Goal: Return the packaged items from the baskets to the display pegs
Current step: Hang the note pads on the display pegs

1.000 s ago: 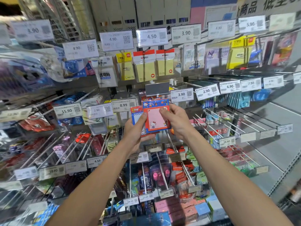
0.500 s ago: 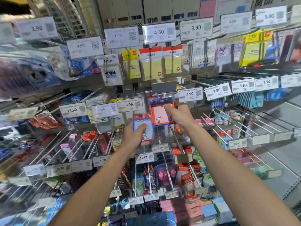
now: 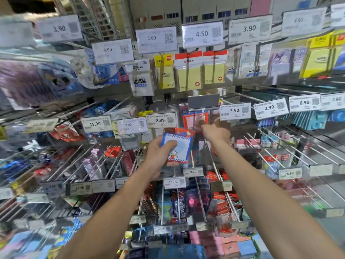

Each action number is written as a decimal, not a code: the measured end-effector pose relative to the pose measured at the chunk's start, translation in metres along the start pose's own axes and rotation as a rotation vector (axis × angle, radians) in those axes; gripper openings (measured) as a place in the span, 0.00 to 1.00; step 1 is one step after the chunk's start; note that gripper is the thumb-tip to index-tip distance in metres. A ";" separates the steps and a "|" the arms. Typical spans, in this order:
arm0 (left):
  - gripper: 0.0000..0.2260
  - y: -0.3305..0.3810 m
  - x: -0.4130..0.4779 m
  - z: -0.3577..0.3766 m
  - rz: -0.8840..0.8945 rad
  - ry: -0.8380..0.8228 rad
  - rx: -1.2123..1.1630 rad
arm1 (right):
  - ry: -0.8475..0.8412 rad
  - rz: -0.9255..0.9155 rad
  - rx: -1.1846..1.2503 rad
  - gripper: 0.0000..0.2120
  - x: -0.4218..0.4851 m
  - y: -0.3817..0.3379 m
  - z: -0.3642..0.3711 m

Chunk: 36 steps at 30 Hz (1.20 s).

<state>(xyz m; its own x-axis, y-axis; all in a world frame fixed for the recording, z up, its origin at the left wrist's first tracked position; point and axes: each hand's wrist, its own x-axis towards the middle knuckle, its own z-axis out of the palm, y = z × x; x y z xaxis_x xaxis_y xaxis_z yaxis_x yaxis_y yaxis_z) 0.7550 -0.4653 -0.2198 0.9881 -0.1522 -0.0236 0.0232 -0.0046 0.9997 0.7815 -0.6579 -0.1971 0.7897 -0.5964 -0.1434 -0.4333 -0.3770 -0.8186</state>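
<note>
Two hands work at the rack. Nearest, the left hand (image 3: 158, 154) has its grip closed around a blue-bordered packet (image 3: 177, 146), thumb across the face, long axis upright and tilted slightly right. Its peg lies up and to the right. Further in, the right hand (image 3: 216, 131) reaches there, fingers (image 3: 202, 121) touching the red-bordered packet (image 3: 194, 120) hanging under the blank tag holder (image 3: 203, 101); blur hides whether that grip pinches it. The right hand is nearer the peg.
</note>
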 end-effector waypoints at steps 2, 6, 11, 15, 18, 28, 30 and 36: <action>0.06 -0.001 -0.002 0.004 0.014 -0.041 -0.006 | 0.151 -0.129 0.196 0.24 -0.005 0.011 0.002; 0.06 0.002 -0.004 0.023 0.026 -0.068 -0.107 | -0.109 -0.312 0.734 0.23 -0.033 0.026 -0.004; 0.07 0.010 -0.005 0.054 0.052 -0.141 -0.218 | -0.172 -0.511 0.778 0.26 -0.042 0.040 -0.018; 0.04 0.015 -0.009 0.068 0.048 -0.171 -0.293 | -0.033 -0.558 0.665 0.24 -0.047 0.038 -0.031; 0.06 0.015 -0.006 0.071 0.025 -0.152 -0.322 | 0.009 -0.550 0.562 0.24 -0.045 0.035 -0.033; 0.13 0.013 0.023 0.072 -0.158 -0.057 -0.144 | 0.060 -0.319 0.443 0.20 -0.026 0.018 -0.028; 0.14 0.011 0.031 0.070 -0.232 -0.084 -0.060 | 0.028 -0.212 0.369 0.23 -0.023 0.011 -0.029; 0.05 0.002 0.037 0.050 -0.337 -0.089 0.112 | -0.040 0.087 0.741 0.29 0.007 -0.001 -0.012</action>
<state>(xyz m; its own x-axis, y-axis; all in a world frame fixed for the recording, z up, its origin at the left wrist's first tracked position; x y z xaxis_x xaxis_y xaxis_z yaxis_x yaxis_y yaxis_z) 0.7840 -0.5204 -0.2183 0.9106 -0.2092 -0.3565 0.3235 -0.1763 0.9297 0.7818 -0.6700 -0.1907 0.7874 -0.5705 -0.2334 -0.1002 0.2552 -0.9617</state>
